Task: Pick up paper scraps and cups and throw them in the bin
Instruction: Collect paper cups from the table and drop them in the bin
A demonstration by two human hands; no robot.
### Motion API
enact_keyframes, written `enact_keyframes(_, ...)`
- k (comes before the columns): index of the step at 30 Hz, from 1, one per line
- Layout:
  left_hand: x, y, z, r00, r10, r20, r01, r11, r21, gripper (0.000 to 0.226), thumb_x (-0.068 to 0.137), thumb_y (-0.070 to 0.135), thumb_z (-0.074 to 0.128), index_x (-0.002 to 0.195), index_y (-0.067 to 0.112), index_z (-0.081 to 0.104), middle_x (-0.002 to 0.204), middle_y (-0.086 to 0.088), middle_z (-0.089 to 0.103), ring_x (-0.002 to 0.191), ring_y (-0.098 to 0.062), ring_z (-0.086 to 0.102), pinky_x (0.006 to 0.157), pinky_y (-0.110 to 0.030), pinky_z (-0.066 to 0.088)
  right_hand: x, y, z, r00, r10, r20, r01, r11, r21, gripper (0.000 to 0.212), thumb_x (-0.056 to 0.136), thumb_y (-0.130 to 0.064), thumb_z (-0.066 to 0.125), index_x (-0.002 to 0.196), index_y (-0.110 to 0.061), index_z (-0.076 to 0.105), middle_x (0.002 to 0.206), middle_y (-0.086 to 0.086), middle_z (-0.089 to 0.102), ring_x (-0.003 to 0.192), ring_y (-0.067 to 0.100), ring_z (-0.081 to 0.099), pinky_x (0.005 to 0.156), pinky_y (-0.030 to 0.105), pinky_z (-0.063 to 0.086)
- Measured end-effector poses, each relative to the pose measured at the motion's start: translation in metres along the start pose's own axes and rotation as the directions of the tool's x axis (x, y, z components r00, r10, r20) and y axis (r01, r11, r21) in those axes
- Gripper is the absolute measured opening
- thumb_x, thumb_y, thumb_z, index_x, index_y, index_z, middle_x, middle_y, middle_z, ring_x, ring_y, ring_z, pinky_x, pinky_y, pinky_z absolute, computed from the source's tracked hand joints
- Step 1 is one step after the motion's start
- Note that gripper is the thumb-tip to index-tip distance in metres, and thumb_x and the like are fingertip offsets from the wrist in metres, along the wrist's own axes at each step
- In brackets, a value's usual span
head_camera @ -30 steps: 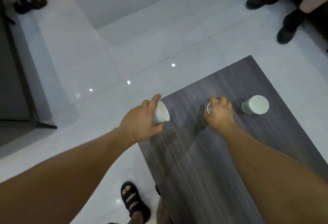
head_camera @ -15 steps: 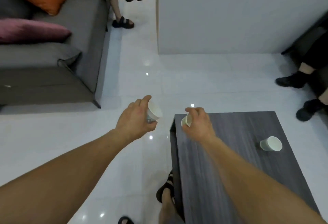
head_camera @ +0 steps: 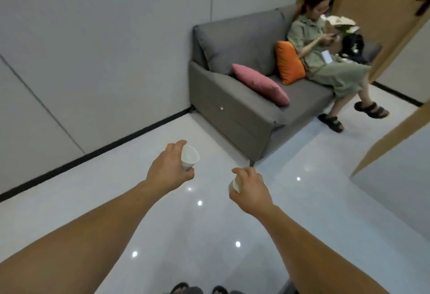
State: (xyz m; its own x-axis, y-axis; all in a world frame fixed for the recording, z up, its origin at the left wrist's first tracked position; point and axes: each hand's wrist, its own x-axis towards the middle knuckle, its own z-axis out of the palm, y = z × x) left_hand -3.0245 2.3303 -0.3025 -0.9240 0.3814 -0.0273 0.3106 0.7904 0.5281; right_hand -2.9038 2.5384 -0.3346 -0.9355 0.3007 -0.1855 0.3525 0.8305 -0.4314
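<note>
My left hand (head_camera: 168, 170) grips a white paper cup (head_camera: 189, 157) held out over the floor, its mouth tipped toward the right. My right hand (head_camera: 252, 190) holds a second, smaller white cup (head_camera: 233, 185), mostly hidden behind the fingers, with only its rim side showing at the left of the hand. Both hands hang in the air above white floor tiles. No bin, table or paper scraps are in view.
A grey sofa (head_camera: 235, 110) with a pink cushion (head_camera: 260, 84) and an orange cushion (head_camera: 289, 62) stands ahead to the right; a person (head_camera: 325, 56) sits on it. A grey wall with a black skirting runs along the left. A wooden door frame (head_camera: 391, 140) is at the right.
I have turned left, away from the dark table, which has left the view with its third cup. My right hand lifted its cup off the table; both cups are carried over the floor.
</note>
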Motion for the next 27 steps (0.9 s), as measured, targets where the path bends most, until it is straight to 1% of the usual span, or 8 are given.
enact_keyframes(3,-0.04,-0.047,-0.035,0.974,-0.194,-0.119,0.195,0.981,-0.001,0.082,0.072,0.043,0.072,0.141,0.029,0.03,0.136,0.002,0.044,0.115,-0.022,0.05,0.085,-0.033,0.044,0.015,-0.043,0.017,0.98,-0.156,0.122,0.167,0.983,-0.081,0.061,0.085,-0.032,0.062,0.142,-0.03,0.038,0.141,-0.001,0.036,0.122,0.023,0.04,0.093,0.034,0.048)
enact_keyframes(6,-0.095,-0.089,-0.063,0.894,-0.387,-0.227,0.381,0.922,-0.07,0.083,0.072,0.041,0.074,0.142,0.026,0.031,0.137,0.0,0.044,0.114,-0.023,0.051,0.086,-0.033,0.044,0.02,-0.097,0.041,0.915,-0.32,0.245,0.356,0.926,-0.122,0.063,0.085,-0.031,0.06,0.144,-0.03,0.037,0.141,0.0,0.036,0.123,0.023,0.04,0.093,0.034,0.048)
enact_keyframes(8,-0.133,-0.112,-0.075,0.829,-0.481,-0.287,0.469,0.876,-0.113,0.084,0.072,0.04,0.074,0.142,0.025,0.031,0.136,-0.002,0.044,0.113,-0.024,0.051,0.086,-0.033,0.044,0.016,-0.137,0.058,0.851,-0.43,0.303,0.48,0.87,-0.114,0.063,0.085,-0.031,0.06,0.144,-0.03,0.036,0.141,0.0,0.036,0.124,0.023,0.039,0.094,0.035,0.048)
enact_keyframes(11,-0.192,-0.142,-0.087,0.717,-0.597,-0.361,0.571,0.799,-0.189,0.084,0.072,0.037,0.076,0.142,0.024,0.031,0.135,-0.003,0.044,0.112,-0.026,0.052,0.087,-0.035,0.047,-0.004,-0.198,0.086,0.725,-0.582,0.368,0.648,0.757,-0.08,0.063,0.085,-0.031,0.061,0.144,-0.03,0.037,0.14,0.0,0.036,0.123,0.024,0.038,0.094,0.037,0.048)
enact_keyframes(14,-0.252,-0.174,-0.1,0.595,-0.696,-0.402,0.648,0.711,-0.271,0.084,0.072,0.037,0.077,0.142,0.024,0.031,0.136,-0.004,0.042,0.111,-0.026,0.053,0.087,-0.036,0.048,-0.032,-0.254,0.115,0.593,-0.677,0.436,0.767,0.639,-0.052,0.065,0.084,-0.032,0.062,0.144,-0.03,0.037,0.14,0.0,0.036,0.122,0.024,0.039,0.094,0.036,0.048)
enact_keyframes(19,-0.348,-0.24,-0.139,0.399,-0.791,-0.464,0.722,0.583,-0.373,0.084,0.072,0.035,0.077,0.142,0.023,0.032,0.138,-0.003,0.039,0.111,-0.026,0.053,0.087,-0.035,0.047,-0.082,-0.358,0.165,0.431,-0.757,0.491,0.875,0.483,-0.024,0.065,0.084,-0.032,0.061,0.144,-0.031,0.037,0.141,-0.001,0.035,0.123,0.024,0.039,0.094,0.035,0.047)
enact_keyframes(23,-0.425,-0.292,-0.18,0.287,-0.816,-0.501,0.754,0.515,-0.407,0.083,0.072,0.035,0.077,0.142,0.022,0.033,0.139,-0.003,0.037,0.112,-0.026,0.053,0.087,-0.036,0.048,-0.131,-0.444,0.21,0.338,-0.79,0.512,0.916,0.4,0.012,0.065,0.085,-0.032,0.061,0.145,-0.03,0.036,0.142,0.0,0.034,0.125,0.024,0.038,0.095,0.036,0.046)
enact_keyframes(27,-0.493,-0.335,-0.216,0.207,-0.839,-0.503,0.792,0.446,-0.418,0.083,0.072,0.034,0.077,0.141,0.021,0.033,0.138,-0.003,0.036,0.111,-0.027,0.053,0.089,-0.037,0.049,-0.185,-0.515,0.255,0.257,-0.814,0.521,0.938,0.339,0.066,0.064,0.086,-0.031,0.061,0.145,-0.03,0.036,0.142,0.0,0.035,0.124,0.023,0.039,0.094,0.034,0.046)
